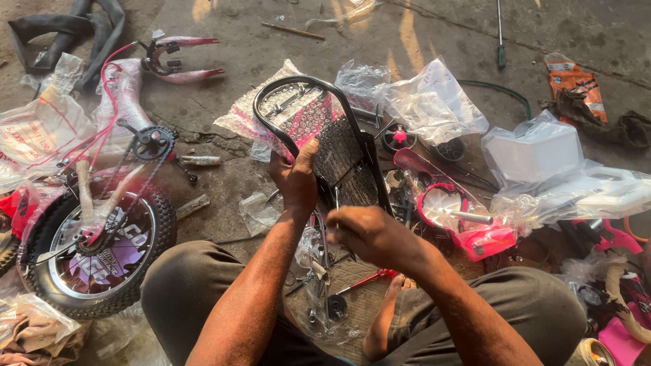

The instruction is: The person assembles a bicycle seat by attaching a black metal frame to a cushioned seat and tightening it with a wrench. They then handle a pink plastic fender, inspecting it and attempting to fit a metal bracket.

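A black metal bicycle rack with a curved tube frame (306, 88) and a mesh panel stands tilted in front of me, partly wrapped in pink patterned plastic. My left hand (296, 177) grips its left side tube near the mesh. At the rack's lower end my right hand (374, 234) is closed around a thin metal rod or stay (337, 203); its fingertips are hidden. My knees in grey trousers frame the bottom of the view, and a bare foot (395, 288) shows between them.
A small pink bicycle frame with a black tyre (95, 254), chain and sprocket lies at the left. Clear plastic bags (434, 102), pink parts, a small wheel (399, 137), a red-handled tool (369, 278) and loose hardware litter the concrete floor on the right.
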